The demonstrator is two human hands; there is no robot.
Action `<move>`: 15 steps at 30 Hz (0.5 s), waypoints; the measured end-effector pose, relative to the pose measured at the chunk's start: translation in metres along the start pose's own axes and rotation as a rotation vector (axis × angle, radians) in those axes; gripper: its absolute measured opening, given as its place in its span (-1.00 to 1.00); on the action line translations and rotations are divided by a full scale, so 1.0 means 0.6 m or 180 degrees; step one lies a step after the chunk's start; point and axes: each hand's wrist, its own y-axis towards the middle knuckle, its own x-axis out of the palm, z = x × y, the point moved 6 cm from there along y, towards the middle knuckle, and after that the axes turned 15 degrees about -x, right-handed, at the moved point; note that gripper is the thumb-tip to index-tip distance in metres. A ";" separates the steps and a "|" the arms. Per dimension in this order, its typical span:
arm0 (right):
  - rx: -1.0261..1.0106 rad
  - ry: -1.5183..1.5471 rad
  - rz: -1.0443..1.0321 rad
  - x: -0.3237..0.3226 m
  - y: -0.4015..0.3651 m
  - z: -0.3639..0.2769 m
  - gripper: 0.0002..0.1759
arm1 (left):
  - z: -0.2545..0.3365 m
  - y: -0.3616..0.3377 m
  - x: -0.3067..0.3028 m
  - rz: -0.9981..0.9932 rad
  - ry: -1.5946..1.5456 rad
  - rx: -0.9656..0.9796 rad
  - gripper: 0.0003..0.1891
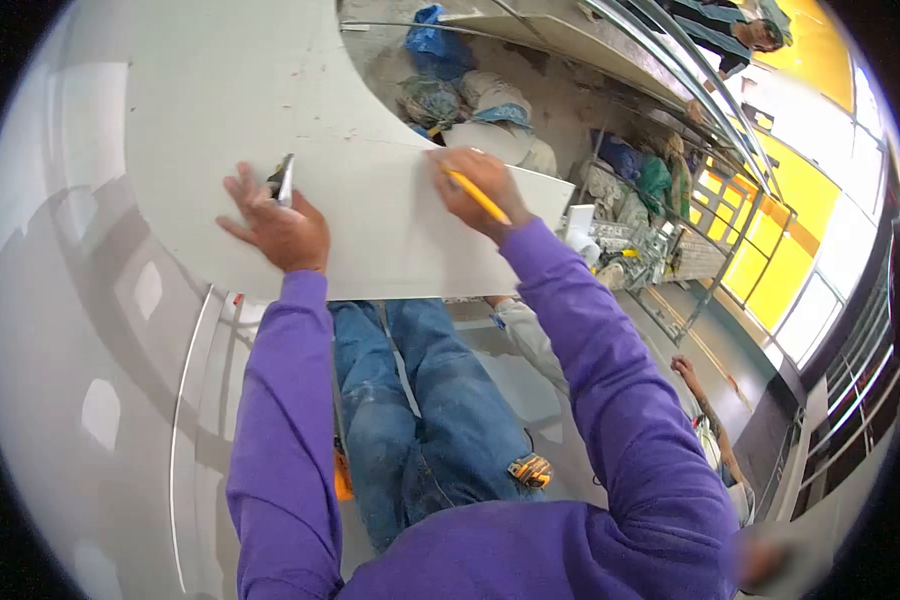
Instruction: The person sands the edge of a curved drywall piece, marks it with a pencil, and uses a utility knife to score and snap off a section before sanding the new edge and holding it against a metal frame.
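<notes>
Right grip on pencil, left grip around half-hidden tool

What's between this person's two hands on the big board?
Between the left hand and the right hand is just a stretch of the pale board, with nothing lying on it, as the head view shows.

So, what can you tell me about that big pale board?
The board is a flat, off-white sheet, plasterboard by its look, with a faint line and small brownish marks. Its far side curves inward; its near edge is straight, just beyond the jeans. The left hand, holding a metal tool, rests on it, fingers spread; the right hand, gripping a yellow pencil, is at the curved edge.
</notes>
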 end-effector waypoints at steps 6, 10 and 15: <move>-0.0140 0.0230 0.0205 0.062 0.094 -0.046 -0.71 | 0.003 -0.001 0.005 -0.0071 -0.0050 0.0007 -0.65; 0.0062 0.0352 0.0232 0.039 0.074 -0.020 -0.76 | 0.001 0.001 0.004 -0.0050 -0.0039 0.0084 -0.65; 0.0799 -0.0112 0.0439 -0.049 -0.046 0.026 -0.84 | 0.001 -0.003 0.005 -0.0020 -0.0076 0.0083 -0.73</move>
